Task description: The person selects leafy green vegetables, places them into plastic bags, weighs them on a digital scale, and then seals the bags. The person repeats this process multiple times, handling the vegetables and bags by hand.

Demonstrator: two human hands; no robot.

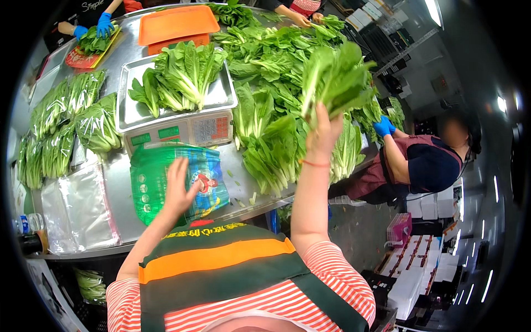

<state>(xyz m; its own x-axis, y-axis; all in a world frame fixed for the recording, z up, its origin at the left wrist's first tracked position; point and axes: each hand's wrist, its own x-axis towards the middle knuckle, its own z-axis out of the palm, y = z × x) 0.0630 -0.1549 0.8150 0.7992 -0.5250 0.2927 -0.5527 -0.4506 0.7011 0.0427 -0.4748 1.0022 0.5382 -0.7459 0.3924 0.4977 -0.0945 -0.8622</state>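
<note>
My right hand [325,130] grips a bunch of romaine-like leafy greens [338,79] by its stems, raised above the heap of greens [274,149] on the metal table. The bunch is slightly blurred. With fingers spread, my left hand [180,189] rests on or just over a green and blue printed plastic bag [151,182]. Behind the bag stands a digital scale [178,129] with a keypad and lit displays. On the scale, a steel tray [139,112] holds several heads of leafy greens [188,79].
Bagged greens [89,91] and clear plastic bags [83,207] lie at left. Orange trays [178,25] sit behind the scale. A co-worker [427,162] stands at right; other workers' hands [103,27] handle greens across the metal table [120,178].
</note>
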